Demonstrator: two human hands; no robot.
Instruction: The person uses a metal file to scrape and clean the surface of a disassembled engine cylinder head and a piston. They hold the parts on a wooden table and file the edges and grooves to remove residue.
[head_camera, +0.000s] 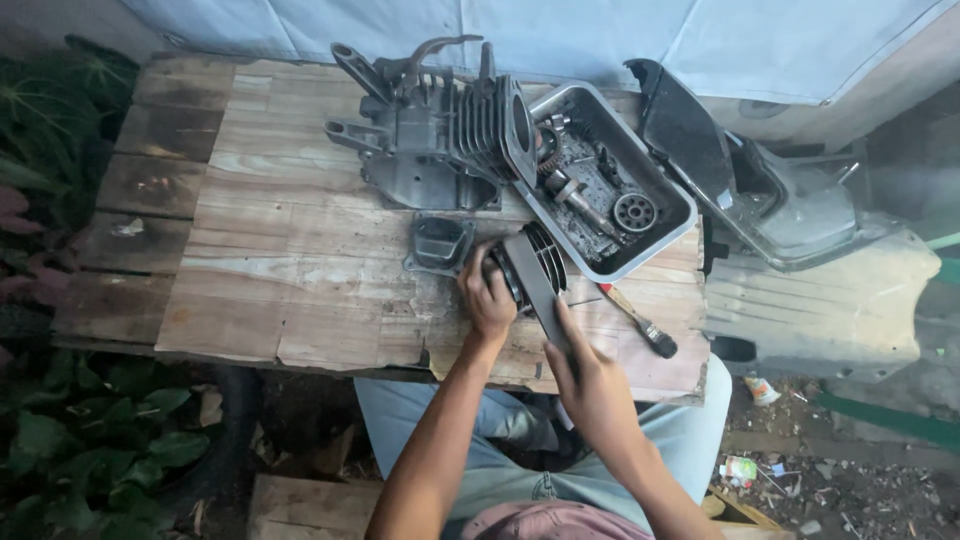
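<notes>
1. Landmark: the grey parts tray (668, 180), sitting toward the right end of the wooden table (290, 260). The finned cylinder head (535, 270) stands on edge just below the tray's near-left corner, touching or almost touching it.
2. Its long axis runs diagonally, from up-left by the tray down-right toward the person.
3. Left hand (488, 300): on the head's left face, away from the tray, fingers curled over its upper edge in a clasp. Grip looks closed on the part, though the fingertips are hidden behind it.
4. Right hand (592, 385): below the tray at the head's near lower end, fingers held together and laid flat along the edge, bracing rather than pinching.
5. Both hands touch it; the left sits closer to the fins.
6. Engine crankcase (430, 140) stands left of the tray, touching it. A small grey cover (441, 243) lies below the crankcase, just left of the left hand.
7. A paintbrush (640, 322) lies below the tray, right of the head.
</notes>
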